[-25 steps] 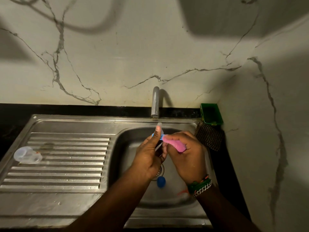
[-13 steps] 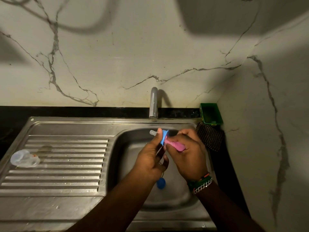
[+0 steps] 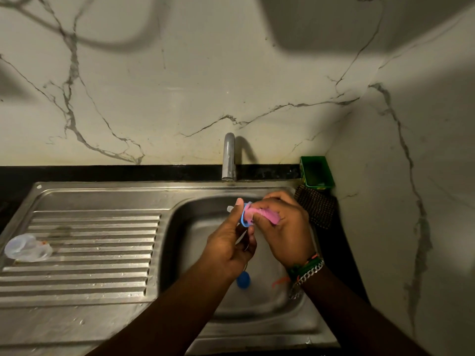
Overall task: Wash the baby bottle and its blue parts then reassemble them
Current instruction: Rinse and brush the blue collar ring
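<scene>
Over the sink basin [image 3: 195, 227] my left hand [image 3: 231, 245] pinches a blue ring [image 3: 243, 217] with a clear teat poking out to the left. My right hand [image 3: 285, 227] presses a pink sponge [image 3: 267, 214] against the ring's inner side. A second blue part [image 3: 243, 280] lies on the basin floor near the drain, partly hidden by my left forearm. The clear baby bottle [image 3: 27, 247] lies on its side at the left end of the ribbed drainboard [image 3: 102, 253].
The tap [image 3: 228, 156] stands behind the basin; no water is visible. A green tub [image 3: 316, 172] and a dark mesh scrubber [image 3: 317, 206] sit at the back right corner. A small orange strip [image 3: 280, 281] lies in the basin. Marble walls close in behind and to the right.
The ring has turned in my left hand from upright to edge-on, and the pink sponge has pushed further into it. The camera view shifted slightly.
</scene>
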Demonstrator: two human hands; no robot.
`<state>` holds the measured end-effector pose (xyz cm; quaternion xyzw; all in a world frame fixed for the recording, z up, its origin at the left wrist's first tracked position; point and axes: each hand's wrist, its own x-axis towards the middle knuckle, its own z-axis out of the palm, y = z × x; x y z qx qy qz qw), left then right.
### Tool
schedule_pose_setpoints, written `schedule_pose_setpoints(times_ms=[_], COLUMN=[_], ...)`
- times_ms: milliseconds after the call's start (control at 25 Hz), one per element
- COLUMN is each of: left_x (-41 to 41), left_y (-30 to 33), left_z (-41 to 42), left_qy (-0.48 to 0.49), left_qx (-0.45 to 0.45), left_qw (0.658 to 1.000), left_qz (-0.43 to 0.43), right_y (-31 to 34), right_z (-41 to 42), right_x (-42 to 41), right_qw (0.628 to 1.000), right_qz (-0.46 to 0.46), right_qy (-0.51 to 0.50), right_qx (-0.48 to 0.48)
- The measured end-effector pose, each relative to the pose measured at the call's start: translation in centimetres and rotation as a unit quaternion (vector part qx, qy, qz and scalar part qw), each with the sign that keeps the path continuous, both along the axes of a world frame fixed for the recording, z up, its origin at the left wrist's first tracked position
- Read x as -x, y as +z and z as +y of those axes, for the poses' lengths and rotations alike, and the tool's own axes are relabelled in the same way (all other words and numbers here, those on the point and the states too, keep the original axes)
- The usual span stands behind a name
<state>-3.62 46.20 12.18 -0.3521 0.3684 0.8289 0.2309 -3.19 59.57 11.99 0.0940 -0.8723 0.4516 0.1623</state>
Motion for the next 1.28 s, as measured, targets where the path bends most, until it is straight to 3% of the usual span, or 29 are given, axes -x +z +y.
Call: schedule_pose_setpoints(times_ms=[120,320,400,560,760,1000,1160,1280], left_x=[0.2,0.0,0.4,2.8,3.4,4.7,5.6,6.2], left_y=[0.0,-1.2,-1.1,-2.0,-4.2,-6.0,-6.4,-6.1], left_z=[0.2,1.5,1.7,1.7,0.8,-0.1,-0.5,-1.0], left_qy=[0.001,-0.032,-0.034,-0.006,0.017,0.016,0.008,0.012], left_qx=[0.008,0.015,0.005,0.009,0.004,0.008,-0.004,-0.023], left_qw=[1.0,0.999,0.999,0.999,0.996,0.995,0.996,0.996], left_qz=[-0.014,-0.026,-0.037,-0.049,-0.09,-0.099,-0.091,-0.086], right_y=[-0.8,-1.2,-2.1,-4.8,-9.9,-17.3,-17.9,-16.2], right_z=[0.1,0.7,1.1,4.2,10.7,15.0,14.4,14.2], right_x=[-0.3,-0.5,-0.9,-0.7,0.5,-0.5,-2.8,-2.5], right_qw=[0.999,0.998,0.996,0.999,0.965,0.924,0.886,0.902], right_qz=[0.0,-0.02,-0.023,-0.007,-0.157,-0.253,-0.21,-0.156], right_qy=[-0.003,-0.047,-0.08,-0.045,-0.199,-0.196,-0.256,-0.271], right_qx=[-0.039,0.04,0.025,-0.02,-0.072,-0.207,-0.325,-0.298])
